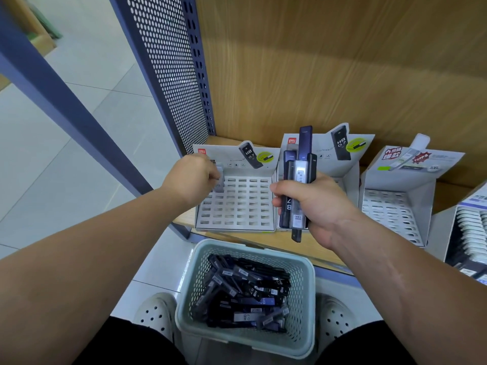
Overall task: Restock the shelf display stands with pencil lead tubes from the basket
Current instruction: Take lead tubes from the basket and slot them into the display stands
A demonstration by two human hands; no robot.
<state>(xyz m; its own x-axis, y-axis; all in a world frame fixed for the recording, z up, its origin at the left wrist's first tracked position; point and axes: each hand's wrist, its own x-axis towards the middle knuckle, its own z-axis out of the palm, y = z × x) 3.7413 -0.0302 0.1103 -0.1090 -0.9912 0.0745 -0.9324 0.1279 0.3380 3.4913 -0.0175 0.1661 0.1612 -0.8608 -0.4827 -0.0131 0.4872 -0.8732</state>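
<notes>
Slim dark lead tubes (pixel 300 169), pale labels, gripped in bundle by right hand (pixel 319 206) above shelf (pixel 185 216). Single tube (pixel 220 177) pinched by left hand (pixel 193 177) at rear left corner of slotted stand (pixel 237 206). Basket (pixel 305 262) below shelf's front edge, heaped with loose tubes (pixel 245 293).

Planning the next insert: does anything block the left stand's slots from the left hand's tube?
Nothing visible does. The left hand holds the tube over the back-left corner of the left stand; its slots lie bare.
</notes>
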